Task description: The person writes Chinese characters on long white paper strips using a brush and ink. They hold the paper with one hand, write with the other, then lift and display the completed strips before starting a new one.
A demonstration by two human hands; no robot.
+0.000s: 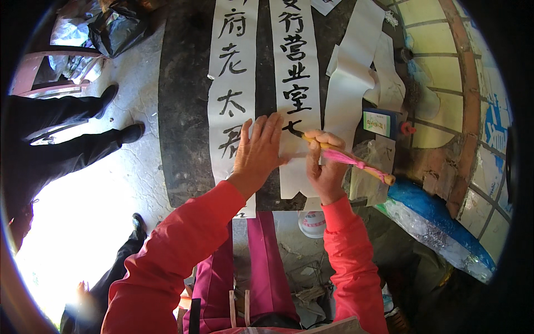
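The right hand [328,173] grasps a wooden brush [380,175] tied with pink cloth, its tip at the lowest black character on the right paper strip [303,181]. The left hand [258,146] lies flat with fingers stretched toward 12 o'clock, gripping nothing, spanning the gap to the left paper strip [232,86]. Both written strips lie on the dark counter [185,122]. Loose white paper [347,83] lies at 1 o'clock, a small box [377,123] at 2, a plastic bag [425,231] at 4, and a person's dark-trousered legs [75,125] at 9 o'clock.
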